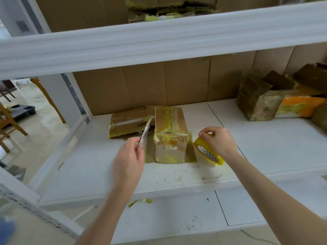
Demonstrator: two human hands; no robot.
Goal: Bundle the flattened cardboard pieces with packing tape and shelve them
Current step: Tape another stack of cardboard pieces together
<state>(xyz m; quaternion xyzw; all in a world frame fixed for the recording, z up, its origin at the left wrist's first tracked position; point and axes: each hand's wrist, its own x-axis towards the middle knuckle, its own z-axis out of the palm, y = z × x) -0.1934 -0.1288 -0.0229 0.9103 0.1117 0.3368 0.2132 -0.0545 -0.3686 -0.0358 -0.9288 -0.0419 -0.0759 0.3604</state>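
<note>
A cardboard bundle (170, 134) wrapped in yellowish tape stands on the white shelf board (256, 147), on a flat brown piece. A second, flatter taped bundle (128, 122) lies to its left, against the cardboard back wall. My left hand (129, 158) pinches the end of a twisted strand of tape (146, 130) that runs up to the standing bundle's top left edge. My right hand (219, 141) grips the yellow packing tape roll (208, 152), which rests tilted on the shelf just right of the bundle.
Several worn, taped cardboard boxes (258, 99) crowd the shelf's right end. The upper shelf beam (159, 38) crosses overhead, with another taped bundle (169, 9) above it. A white upright (77, 101) stands left; wooden chairs (8, 124) beyond. A tape scrap (141, 201) clings to the front edge.
</note>
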